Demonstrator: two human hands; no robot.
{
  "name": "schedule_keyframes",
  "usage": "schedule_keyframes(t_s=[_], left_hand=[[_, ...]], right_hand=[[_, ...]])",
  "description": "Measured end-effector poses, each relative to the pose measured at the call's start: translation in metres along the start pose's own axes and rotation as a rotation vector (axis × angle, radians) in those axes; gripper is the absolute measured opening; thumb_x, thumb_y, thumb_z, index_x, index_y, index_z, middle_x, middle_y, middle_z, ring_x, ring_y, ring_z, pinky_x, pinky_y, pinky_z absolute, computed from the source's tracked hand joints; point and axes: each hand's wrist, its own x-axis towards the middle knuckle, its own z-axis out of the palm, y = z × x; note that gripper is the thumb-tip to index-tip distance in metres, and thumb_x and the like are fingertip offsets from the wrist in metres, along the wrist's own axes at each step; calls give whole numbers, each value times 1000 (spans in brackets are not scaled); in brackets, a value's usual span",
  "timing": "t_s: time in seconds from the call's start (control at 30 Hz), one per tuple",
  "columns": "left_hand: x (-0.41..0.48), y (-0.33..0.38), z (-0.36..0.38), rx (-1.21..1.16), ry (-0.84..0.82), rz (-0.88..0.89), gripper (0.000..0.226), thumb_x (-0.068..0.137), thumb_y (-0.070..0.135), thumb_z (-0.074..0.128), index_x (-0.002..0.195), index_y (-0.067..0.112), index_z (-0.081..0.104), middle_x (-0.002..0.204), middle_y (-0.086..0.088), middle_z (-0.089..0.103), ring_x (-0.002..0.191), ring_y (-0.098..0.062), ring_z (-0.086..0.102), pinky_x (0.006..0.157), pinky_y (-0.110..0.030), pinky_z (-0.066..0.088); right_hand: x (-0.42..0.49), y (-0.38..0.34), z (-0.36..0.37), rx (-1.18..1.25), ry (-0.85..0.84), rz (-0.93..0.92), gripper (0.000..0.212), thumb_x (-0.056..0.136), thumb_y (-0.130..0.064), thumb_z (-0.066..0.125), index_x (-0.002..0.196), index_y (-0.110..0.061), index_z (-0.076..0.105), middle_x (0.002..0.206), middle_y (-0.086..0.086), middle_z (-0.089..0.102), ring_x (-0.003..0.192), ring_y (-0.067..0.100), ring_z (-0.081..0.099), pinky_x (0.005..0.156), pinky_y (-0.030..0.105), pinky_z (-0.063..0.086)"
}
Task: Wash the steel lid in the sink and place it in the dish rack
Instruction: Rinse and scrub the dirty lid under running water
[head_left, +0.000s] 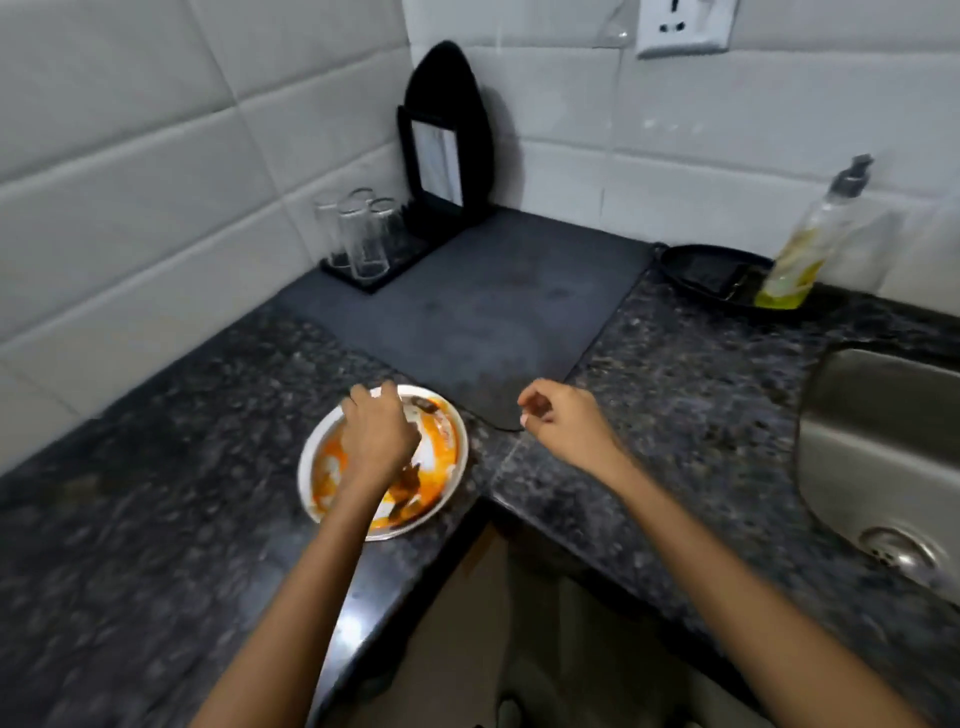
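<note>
The round steel lid (441, 452) lies flat on the dark granite counter, smeared with orange and brown food residue. My left hand (376, 436) is over it, fingers curled down onto its far rim, hiding the lid's middle. To its right my right hand (561, 421) hovers above the corner of a dark mat, fingers loosely curled and holding nothing. The steel sink (878, 415) is at the right edge, with its drain (898, 553) near the front. A black dish rack (441, 156) stands in the back corner against the tiles.
A dark drying mat (467, 301) covers the corner counter. Several upturned glasses (358, 234) stand on a small black tray. A dish soap bottle (810, 244) stands in a black dish (711, 273) behind the sink. A wall socket (680, 23) is above. The counter front edge (462, 525) forms an inner corner.
</note>
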Motion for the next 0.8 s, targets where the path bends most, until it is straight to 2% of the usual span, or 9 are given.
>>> schedule_keyframes(t_s=[0.1, 0.2, 0.33, 0.4, 0.6, 0.7, 0.8], left_hand=[[12, -26, 2, 48, -41, -35, 49, 78, 27, 62, 121, 7, 50, 127, -23, 43, 121, -39, 40, 95, -42, 42], [19, -39, 10, 67, -65, 11, 39, 78, 30, 63, 107, 4, 62, 118, -25, 55, 109, -39, 55, 86, -40, 48], [25, -44, 11, -34, -28, 68, 28, 72, 26, 68, 87, 2, 69, 97, -20, 71, 92, -35, 65, 70, -36, 51], [27, -45, 8, -43, -26, 69, 26, 68, 25, 69, 82, 2, 69, 90, -20, 72, 88, -35, 66, 66, -35, 48], [15, -22, -8, -33, -8, 147, 19, 64, 23, 72, 64, 7, 60, 80, -19, 71, 78, -33, 65, 57, -30, 38], [14, 12, -23, -81, 27, 209, 27, 63, 28, 72, 71, 4, 64, 82, -21, 70, 83, -38, 64, 62, -31, 38], [11, 51, -34, -215, -5, 275, 36, 65, 36, 72, 81, 5, 71, 80, -16, 72, 81, -32, 65, 68, -33, 50]], right_hand=[[8, -15, 21, -3, -34, -5, 18, 80, -7, 61, 97, -3, 64, 96, 16, 70, 91, 28, 65, 86, 34, 50], [14, -19, 36, -30, -49, 2, 18, 80, -7, 61, 98, -2, 64, 97, 16, 71, 92, 29, 65, 89, 41, 51], [16, -16, 43, -62, -67, 38, 20, 83, -10, 60, 101, -4, 64, 102, 13, 70, 93, 26, 65, 84, 29, 48], [17, -14, 45, -69, -65, 52, 20, 83, -11, 60, 102, -5, 64, 103, 12, 70, 91, 25, 65, 79, 23, 43], [19, 0, 32, -21, -9, 78, 18, 82, -9, 61, 100, -6, 64, 101, 11, 70, 80, 12, 56, 72, 17, 38], [16, 11, 13, 14, 58, 113, 17, 81, -9, 61, 98, -7, 65, 99, 11, 70, 82, 17, 61, 76, 21, 42], [7, 25, -19, 51, 169, 133, 18, 82, -6, 58, 99, -6, 65, 98, 13, 71, 86, 22, 63, 80, 29, 47]])
